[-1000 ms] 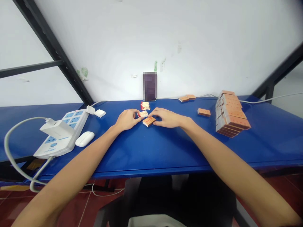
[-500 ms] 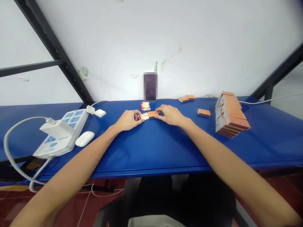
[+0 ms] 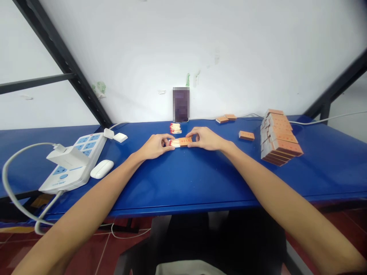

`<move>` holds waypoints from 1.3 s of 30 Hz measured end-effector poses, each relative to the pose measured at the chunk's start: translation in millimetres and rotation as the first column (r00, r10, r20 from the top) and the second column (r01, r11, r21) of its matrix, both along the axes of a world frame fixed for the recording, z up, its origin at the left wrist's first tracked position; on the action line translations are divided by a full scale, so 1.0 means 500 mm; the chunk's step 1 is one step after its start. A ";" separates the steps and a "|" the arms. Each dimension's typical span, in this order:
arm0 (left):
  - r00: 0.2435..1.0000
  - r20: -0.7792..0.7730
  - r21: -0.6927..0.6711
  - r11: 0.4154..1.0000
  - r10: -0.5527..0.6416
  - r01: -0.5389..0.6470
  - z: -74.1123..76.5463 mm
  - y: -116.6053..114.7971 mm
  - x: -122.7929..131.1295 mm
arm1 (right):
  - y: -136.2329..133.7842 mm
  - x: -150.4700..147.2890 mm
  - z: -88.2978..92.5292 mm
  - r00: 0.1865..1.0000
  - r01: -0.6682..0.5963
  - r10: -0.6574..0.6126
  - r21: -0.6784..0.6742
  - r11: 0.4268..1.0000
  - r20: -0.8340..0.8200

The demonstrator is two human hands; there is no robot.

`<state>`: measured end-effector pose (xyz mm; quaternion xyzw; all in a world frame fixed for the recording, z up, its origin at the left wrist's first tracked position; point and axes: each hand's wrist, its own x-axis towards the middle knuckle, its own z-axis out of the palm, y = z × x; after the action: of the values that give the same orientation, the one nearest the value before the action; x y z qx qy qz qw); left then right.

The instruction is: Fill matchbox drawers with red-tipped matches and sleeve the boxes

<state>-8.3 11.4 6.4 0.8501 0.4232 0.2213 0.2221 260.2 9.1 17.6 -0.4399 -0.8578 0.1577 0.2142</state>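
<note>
Below the front edge of the surface (image 3: pixel 183 187), a dark area (image 3: pixel 215 244) is hard to make out, and the picture's border cuts off both forearms (image 3: pixel 94 202). Farther in, on the surface before the person, the left hand (image 3: pixel 155 146) pinches a small tray (image 3: pixel 177 146) between thumb and fingers, partly covering its left end. The right hand (image 3: pixel 208 138) pinches an orange matchbox sleeve (image 3: pixel 185 142) at its right end. Tray and sleeve lie end to end, their shared long axis running left to right, nearly parallel to the front edge. Matches (image 3: pixel 174 142) lie lengthwise in the tray, red heads to the left; whether its right end sits inside the sleeve cannot be told. Just beyond is a loose match pile (image 3: pixel 176 128), heads also left. To the right stand stacked matchboxes (image 3: pixel 282 137), contents hidden. At the back, a dark device (image 3: pixel 181 105) is pixelated.
</note>
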 end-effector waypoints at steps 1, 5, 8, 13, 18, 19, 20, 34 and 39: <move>1.000 -0.015 0.003 1.000 -0.004 0.004 0.002 0.000 0.000 | -0.001 -0.001 0.001 1.000 -0.011 0.010 0.015 1.000 0.017; 0.998 -0.054 0.003 1.000 -0.023 0.023 0.005 0.000 0.000 | -0.006 -0.003 0.008 0.997 -0.036 0.035 0.016 0.999 0.067; 0.996 -0.083 0.092 0.995 -0.023 0.030 0.001 -0.001 0.001 | -0.007 -0.002 0.013 0.998 -0.027 0.029 -0.036 0.999 0.063; 0.991 -0.067 0.236 0.963 -0.115 0.128 -0.005 -0.003 0.004 | -0.004 0.002 0.014 0.999 -0.003 0.007 -0.085 0.996 0.046; 0.977 -0.099 0.224 0.952 -0.191 0.209 -0.006 0.001 0.004 | -0.004 0.005 0.017 0.999 0.012 -0.010 -0.070 0.997 0.042; 0.980 -0.093 0.219 0.956 -0.178 0.194 -0.007 0.001 0.005 | -0.006 0.004 0.017 0.999 0.006 -0.003 -0.056 0.998 0.049; 0.984 -0.077 0.209 0.962 -0.163 0.176 -0.008 0.002 0.005 | -0.007 0.002 0.016 0.998 -0.003 0.006 -0.043 0.999 0.059; 0.912 0.406 -0.061 0.995 -0.047 0.078 -0.037 -0.015 0.041 | -0.006 -0.034 -0.028 0.995 -0.022 0.008 0.143 0.989 0.101; 0.896 0.445 -0.122 0.990 -0.010 0.071 -0.044 0.008 0.032 | -0.004 -0.034 -0.032 0.998 -0.046 0.037 0.157 0.987 0.058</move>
<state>7.8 15.3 -15.5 0.7691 0.3576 0.3751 0.3741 243.4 7.0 1.7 -0.4076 -0.8822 0.0814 0.2214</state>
